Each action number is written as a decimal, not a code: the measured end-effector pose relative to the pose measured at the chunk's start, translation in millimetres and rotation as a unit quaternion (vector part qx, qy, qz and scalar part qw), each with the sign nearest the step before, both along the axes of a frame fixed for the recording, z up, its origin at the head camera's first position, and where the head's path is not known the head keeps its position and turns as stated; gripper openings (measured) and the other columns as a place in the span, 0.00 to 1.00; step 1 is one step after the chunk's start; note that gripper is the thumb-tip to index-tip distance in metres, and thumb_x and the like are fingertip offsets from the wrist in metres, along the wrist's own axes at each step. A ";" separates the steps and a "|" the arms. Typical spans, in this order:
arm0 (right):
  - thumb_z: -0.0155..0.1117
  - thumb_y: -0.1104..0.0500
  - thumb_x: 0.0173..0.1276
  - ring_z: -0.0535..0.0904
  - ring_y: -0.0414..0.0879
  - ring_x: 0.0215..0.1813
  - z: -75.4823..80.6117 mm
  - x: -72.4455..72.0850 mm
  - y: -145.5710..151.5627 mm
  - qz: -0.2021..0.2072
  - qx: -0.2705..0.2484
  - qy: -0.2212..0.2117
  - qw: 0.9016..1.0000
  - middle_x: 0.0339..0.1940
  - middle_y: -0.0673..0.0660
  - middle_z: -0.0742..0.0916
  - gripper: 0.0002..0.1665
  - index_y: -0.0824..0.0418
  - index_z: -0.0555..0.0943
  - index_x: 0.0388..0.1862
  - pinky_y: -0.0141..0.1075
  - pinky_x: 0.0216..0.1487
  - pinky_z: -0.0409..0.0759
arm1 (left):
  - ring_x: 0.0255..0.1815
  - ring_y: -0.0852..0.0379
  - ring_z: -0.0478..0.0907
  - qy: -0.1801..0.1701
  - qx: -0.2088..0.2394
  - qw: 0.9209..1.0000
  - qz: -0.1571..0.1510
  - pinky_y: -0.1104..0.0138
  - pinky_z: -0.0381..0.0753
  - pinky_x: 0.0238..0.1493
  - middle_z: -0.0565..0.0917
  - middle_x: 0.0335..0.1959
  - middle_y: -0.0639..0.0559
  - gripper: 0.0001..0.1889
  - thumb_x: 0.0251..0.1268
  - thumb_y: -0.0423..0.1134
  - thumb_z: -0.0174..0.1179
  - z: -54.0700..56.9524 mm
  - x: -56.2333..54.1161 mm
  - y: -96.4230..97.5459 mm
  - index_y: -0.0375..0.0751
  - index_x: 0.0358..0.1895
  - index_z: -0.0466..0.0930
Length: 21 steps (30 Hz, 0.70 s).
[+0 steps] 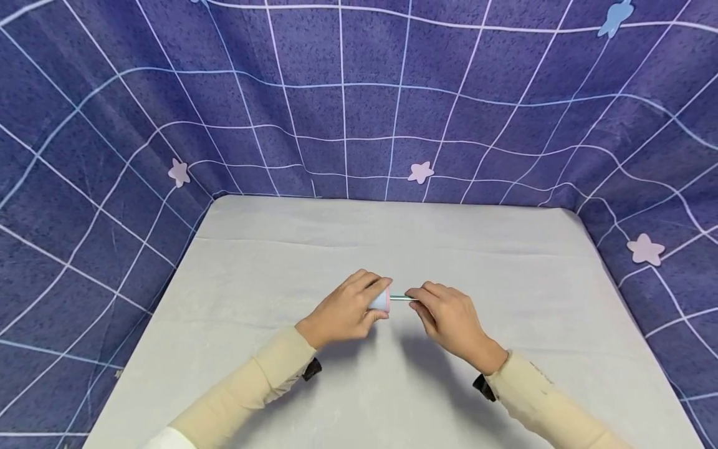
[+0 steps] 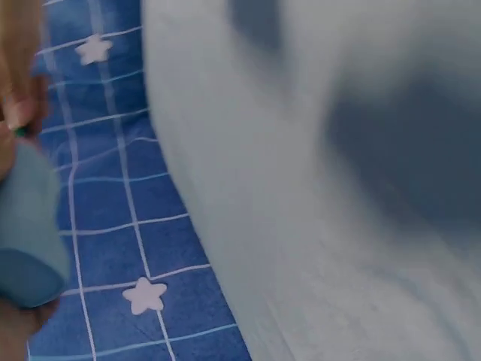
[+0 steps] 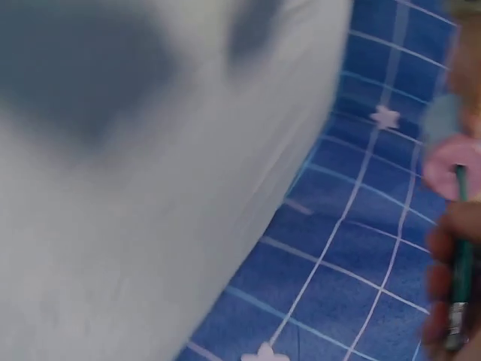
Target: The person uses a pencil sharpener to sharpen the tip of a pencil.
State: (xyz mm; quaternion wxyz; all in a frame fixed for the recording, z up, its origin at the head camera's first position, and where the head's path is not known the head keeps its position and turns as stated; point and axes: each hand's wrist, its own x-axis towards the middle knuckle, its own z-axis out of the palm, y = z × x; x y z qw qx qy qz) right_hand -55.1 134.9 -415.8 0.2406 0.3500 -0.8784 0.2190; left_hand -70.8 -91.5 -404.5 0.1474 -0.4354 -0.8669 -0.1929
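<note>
Over the pale tabletop (image 1: 269,262), the left hand (image 1: 349,307) grips a blue cylinder (image 1: 378,300); the right hand (image 1: 450,317) pinches a green stick (image 1: 401,298), its tip already at the cylinder's pink end (image 3: 442,170), most of it, I'd judge, left outside

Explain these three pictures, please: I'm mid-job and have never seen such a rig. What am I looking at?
No machine here: these are a person's bare hands. The wide picture comes from the head, looking forward and down; the other two come from the left and right wrists. The left hand holds a pale-blue cylinder with a pink end. The right hand pinches a thin green stick, pencil-like, whose tip meets that pink end; how deep it goes, I can't tell. Shadows fall on the pale surface below. Behind it hangs a dark-blue gridded cloth with stars.
</note>
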 end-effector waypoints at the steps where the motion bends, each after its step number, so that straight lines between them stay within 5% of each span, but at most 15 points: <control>1: 0.57 0.58 0.71 0.70 0.37 0.21 -2.9 -1.2 -0.2 0.004 0.007 0.050 0.999 0.26 0.48 0.81 0.08 0.59 0.83 0.38 0.29 0.21 0.67 | 0.46 0.53 0.76 -0.045 -0.001 0.999 0.003 0.64 0.77 0.49 0.81 0.46 0.45 0.27 0.57 0.44 0.66 4.8 -0.6 -1.2 0.31 0.57 0.75; 4: 0.47 0.56 0.76 0.71 0.41 0.21 -9.7 -5.4 -1.5 0.008 0.021 0.161 0.987 0.25 0.50 0.79 0.16 0.60 0.82 0.38 0.30 0.20 0.67 | 0.41 0.56 0.76 -0.173 -0.004 0.985 0.009 0.65 0.78 0.44 0.81 0.43 0.46 0.26 0.59 0.42 0.65 17.5 -3.6 -3.3 0.32 0.58 0.75; 7: 0.46 0.56 0.77 0.67 0.40 0.18 -13.8 -8.9 -3.7 0.016 0.010 0.230 0.973 0.22 0.50 0.76 0.17 0.60 0.81 0.36 0.29 0.17 0.63 | 0.37 0.59 0.74 -0.263 -0.004 0.965 0.009 0.68 0.76 0.40 0.82 0.42 0.48 0.24 0.60 0.40 0.64 25.2 -6.4 -3.9 0.33 0.58 0.75; 9: 0.47 0.56 0.76 0.64 0.40 0.17 -14.9 -9.4 -5.0 0.023 -0.005 0.248 0.969 0.20 0.49 0.75 0.17 0.60 0.81 0.33 0.28 0.16 0.61 | 0.36 0.59 0.74 -0.293 0.000 0.956 0.005 0.69 0.76 0.39 0.82 0.43 0.47 0.24 0.60 0.39 0.64 26.3 -7.2 -3.1 0.33 0.58 0.76; 11: 0.48 0.54 0.75 0.63 0.38 0.15 -14.4 -7.8 -6.0 0.024 -0.021 0.228 0.973 0.18 0.48 0.73 0.19 0.59 0.82 0.30 0.26 0.14 0.58 | 0.38 0.59 0.75 -0.294 0.002 0.956 0.003 0.69 0.75 0.40 0.82 0.45 0.47 0.24 0.60 0.39 0.64 24.7 -6.0 -1.7 0.33 0.59 0.76; 14: 0.56 0.54 0.70 0.61 0.33 0.14 -9.1 -1.5 -6.8 0.012 -0.043 0.118 0.992 0.15 0.45 0.74 0.16 0.57 0.85 0.26 0.22 0.13 0.55 | 0.43 0.56 0.75 -0.227 -0.001 0.974 -0.001 0.66 0.77 0.45 0.81 0.46 0.47 0.25 0.59 0.40 0.65 17.6 -1.3 1.7 0.33 0.59 0.75; 16: 0.62 0.56 0.66 0.61 0.30 0.14 -1.6 3.4 -6.2 -0.009 -0.055 -0.011 0.998 0.14 0.42 0.75 0.11 0.55 0.87 0.26 0.21 0.13 0.56 | 0.46 0.55 0.75 -0.134 -0.008 0.991 -0.009 0.64 0.76 0.49 0.80 0.47 0.46 0.26 0.58 0.42 0.66 9.2 3.2 3.9 0.33 0.58 0.75; 17: 0.63 0.57 0.64 0.61 0.30 0.14 3.3 5.3 -5.8 -0.019 -0.060 -0.089 0.994 0.13 0.42 0.75 0.09 0.54 0.87 0.26 0.22 0.13 0.55 | 0.47 0.54 0.75 -0.078 -0.012 0.997 -0.014 0.64 0.76 0.50 0.80 0.47 0.46 0.26 0.57 0.42 0.66 4.1 5.2 4.9 0.33 0.58 0.75; 19: 0.65 0.58 0.62 0.60 0.33 0.15 12.8 6.2 -4.5 -0.034 -0.075 -0.260 0.962 0.12 0.42 0.74 0.07 0.55 0.88 0.26 0.26 0.16 0.57 | 0.47 0.52 0.75 0.037 -0.018 0.999 -0.024 0.63 0.76 0.50 0.80 0.46 0.45 0.26 0.57 0.45 0.66 -8.0 8.3 6.3 0.33 0.56 0.75; 21: 0.62 0.61 0.64 0.63 0.36 0.19 19.8 4.1 -2.4 -0.035 -0.100 -0.419 0.902 0.14 0.43 0.78 0.10 0.60 0.88 0.27 0.28 0.22 0.63 | 0.44 0.52 0.76 0.149 -0.021 0.988 -0.033 0.64 0.76 0.48 0.80 0.45 0.45 0.23 0.63 0.46 0.60 -19.3 10.2 7.9 0.33 0.54 0.75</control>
